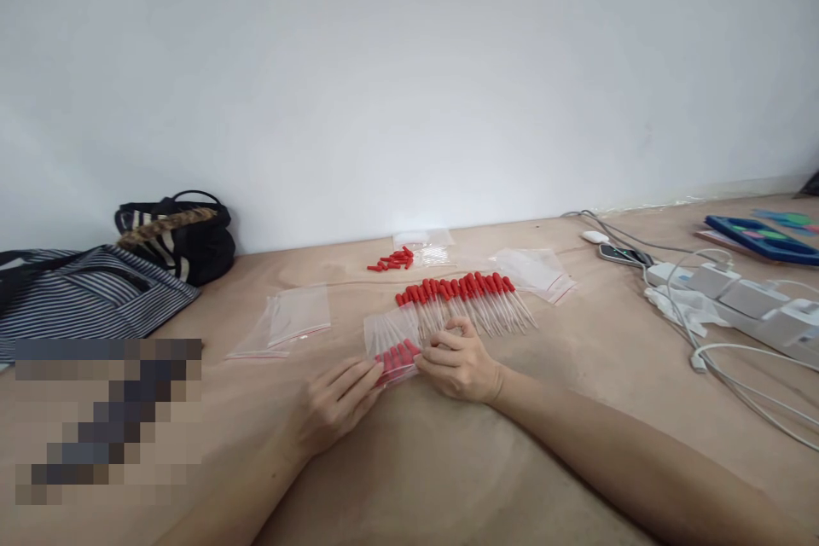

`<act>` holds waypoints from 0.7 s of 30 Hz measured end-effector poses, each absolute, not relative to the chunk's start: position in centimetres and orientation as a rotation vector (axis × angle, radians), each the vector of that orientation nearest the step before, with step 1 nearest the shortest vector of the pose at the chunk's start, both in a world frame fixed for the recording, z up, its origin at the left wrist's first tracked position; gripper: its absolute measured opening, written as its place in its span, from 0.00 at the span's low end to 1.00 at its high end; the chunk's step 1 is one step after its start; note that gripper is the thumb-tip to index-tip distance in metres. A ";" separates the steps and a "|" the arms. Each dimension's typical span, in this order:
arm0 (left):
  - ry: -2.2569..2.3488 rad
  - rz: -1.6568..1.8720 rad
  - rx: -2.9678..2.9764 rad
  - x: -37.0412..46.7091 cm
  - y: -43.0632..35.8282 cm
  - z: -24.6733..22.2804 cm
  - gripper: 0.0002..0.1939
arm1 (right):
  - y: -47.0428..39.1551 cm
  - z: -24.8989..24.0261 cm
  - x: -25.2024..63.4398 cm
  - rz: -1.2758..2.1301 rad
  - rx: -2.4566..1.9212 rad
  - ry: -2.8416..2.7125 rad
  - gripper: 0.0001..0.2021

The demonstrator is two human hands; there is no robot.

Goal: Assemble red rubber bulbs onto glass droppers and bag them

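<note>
bare forearms (256,486) reach in; the left hand (336,401) and right hand (461,365) each pinch one side of a clear bag (390,328) between them, red-ended droppers (400,354) inside. it looks light, limp and slippery, best held by its closure edge; the droppers' thin stems look stiff, perhaps fragile (glass or plastic, i can't tell), so their thicker red ends seem safer to grip. unbagged droppers (490,307) fan out just past the right hand. beyond the left, flat bags (300,316) lie on a tan surface (384,461), before a pale wall (409,85).
</note>
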State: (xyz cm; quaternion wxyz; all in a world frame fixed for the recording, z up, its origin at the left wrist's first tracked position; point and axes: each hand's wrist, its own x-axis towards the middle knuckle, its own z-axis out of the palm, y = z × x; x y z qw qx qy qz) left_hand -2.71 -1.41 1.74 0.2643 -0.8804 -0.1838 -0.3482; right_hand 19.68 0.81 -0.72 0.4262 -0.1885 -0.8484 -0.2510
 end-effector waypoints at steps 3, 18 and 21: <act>-0.468 -0.923 -2.405 -2.4 -1.3 1.8 0.08 | 0.7 -0.6 19.4 -0.604 -0.463 -2.121 0.09; -0.399 -0.995 -2.383 -2.4 -1.4 1.3 0.07 | 0.7 -0.5 18.8 -0.486 -0.497 -2.108 0.08; -0.378 -0.986 -2.377 -2.3 -1.4 1.4 0.07 | 0.7 -0.5 18.6 -0.490 -0.489 -2.097 0.05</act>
